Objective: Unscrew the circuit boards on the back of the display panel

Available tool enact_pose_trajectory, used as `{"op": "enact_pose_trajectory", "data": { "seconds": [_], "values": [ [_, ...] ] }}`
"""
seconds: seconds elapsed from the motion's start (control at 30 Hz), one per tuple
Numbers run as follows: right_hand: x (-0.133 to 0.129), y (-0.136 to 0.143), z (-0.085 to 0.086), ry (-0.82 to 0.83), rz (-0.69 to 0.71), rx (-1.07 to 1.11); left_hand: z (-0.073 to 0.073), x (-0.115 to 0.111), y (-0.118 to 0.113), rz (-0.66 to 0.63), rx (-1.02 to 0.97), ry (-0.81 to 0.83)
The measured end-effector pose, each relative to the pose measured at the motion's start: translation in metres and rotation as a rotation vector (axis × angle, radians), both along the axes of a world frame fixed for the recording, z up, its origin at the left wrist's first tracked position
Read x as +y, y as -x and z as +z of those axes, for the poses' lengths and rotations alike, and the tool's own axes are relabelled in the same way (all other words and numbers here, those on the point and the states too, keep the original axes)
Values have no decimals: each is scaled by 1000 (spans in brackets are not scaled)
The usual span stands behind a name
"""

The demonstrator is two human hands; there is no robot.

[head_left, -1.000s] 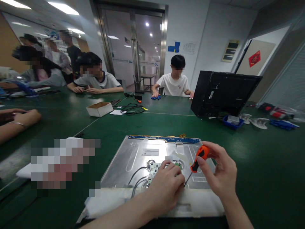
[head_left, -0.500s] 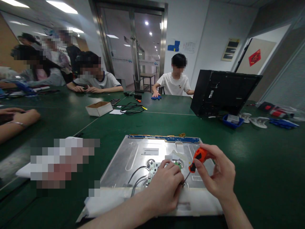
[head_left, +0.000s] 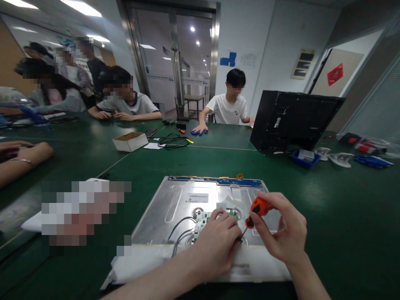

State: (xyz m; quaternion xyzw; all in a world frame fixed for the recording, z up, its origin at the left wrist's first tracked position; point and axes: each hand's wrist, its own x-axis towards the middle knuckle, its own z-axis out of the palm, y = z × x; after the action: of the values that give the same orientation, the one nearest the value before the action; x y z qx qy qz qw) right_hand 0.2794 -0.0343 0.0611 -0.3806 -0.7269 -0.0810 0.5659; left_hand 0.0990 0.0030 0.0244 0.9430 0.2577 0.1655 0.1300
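A flat metal display panel [head_left: 178, 208] lies on the table in front of me, with a blue circuit strip [head_left: 215, 181] along its far edge. On its middle sits a green circuit board [head_left: 201, 221], partly covered by my left hand [head_left: 218, 235]. That hand's fingers are curled down onto the board, and its thumb is hidden. Between thumb and fingers my right hand [head_left: 283, 227] grips an orange-and-black screwdriver [head_left: 258, 207]. The tilted shaft points down beside my left hand, and its tip is hard to make out. Black cables [head_left: 179, 237] run from the board's left side.
A black monitor [head_left: 293, 121] stands at the right rear, with a blue tray [head_left: 306, 157] before it. A white box [head_left: 130, 142] and coiled black cable [head_left: 174, 141] lie farther back. Several people sit around the green table [head_left: 200, 160]; a co-worker's hands [head_left: 28, 156] are at left.
My right hand and the screwdriver have shifted slightly left and down, while my left hand stays on the board. Across the table, a person's hand has slid left with a blue item under it.
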Motion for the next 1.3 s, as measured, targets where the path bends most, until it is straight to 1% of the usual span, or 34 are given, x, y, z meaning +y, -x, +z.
{"op": "enact_pose_trajectory", "data": {
  "seconds": [0.17,0.37,0.47,0.83,1.13,1.3],
  "values": [
    [-1,0,-1,3,-5,-6,2,0,1,-23,2,10],
    [-1,0,1,-18,6,-15,2,0,0,-18,-5,18],
    [-1,-1,0,-2,7,-21,1,0,1,-24,-11,16],
    [-2,-1,-3,9,-45,-11,2,0,1,-24,-20,32],
    [0,-1,-10,30,-70,22,3,-1,1,-11,-17,25],
    [1,-1,-6,9,-47,3,1,-1,1,-20,-20,30]
  ]
}}
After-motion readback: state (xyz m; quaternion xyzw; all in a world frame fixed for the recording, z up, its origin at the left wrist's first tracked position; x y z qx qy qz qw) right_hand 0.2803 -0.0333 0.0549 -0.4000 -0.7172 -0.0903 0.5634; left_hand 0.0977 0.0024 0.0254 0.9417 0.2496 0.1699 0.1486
